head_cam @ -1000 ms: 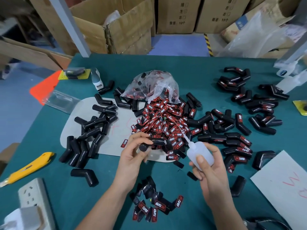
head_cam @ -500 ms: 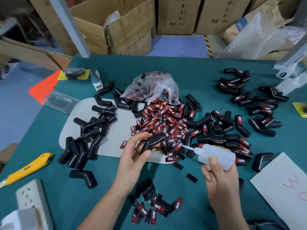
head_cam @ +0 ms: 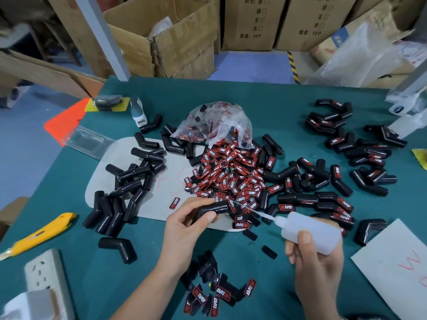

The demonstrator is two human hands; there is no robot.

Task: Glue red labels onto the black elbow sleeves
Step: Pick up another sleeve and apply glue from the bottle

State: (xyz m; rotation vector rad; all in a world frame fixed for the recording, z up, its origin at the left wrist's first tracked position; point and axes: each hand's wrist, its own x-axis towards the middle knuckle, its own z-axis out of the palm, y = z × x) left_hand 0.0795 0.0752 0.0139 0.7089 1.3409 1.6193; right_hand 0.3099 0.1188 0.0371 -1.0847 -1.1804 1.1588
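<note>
Right now your left hand (head_cam: 184, 227) pinches a black elbow sleeve (head_cam: 211, 210) between thumb and curled fingers, holding it just above the near edge of the grey mat (head_cam: 159, 204), its far end pointing into the heap of red labels (head_cam: 231, 176). Your right hand (head_cam: 316, 262) is wrapped around a translucent glue bottle (head_cam: 312, 234), thumb pressed on its side, and the thin nozzle tip points at the end of the sleeve you hold; whether it touches is hard to tell. Unlabelled sleeves (head_cam: 129, 188) lie piled on the mat's left, labelled sleeves (head_cam: 335, 204) spread to the right on the green table (head_cam: 265, 100). A clear bag (head_cam: 215, 125) sits behind the label heap. A yellow utility knife (head_cam: 39, 234) lies at the left edge.
</note>
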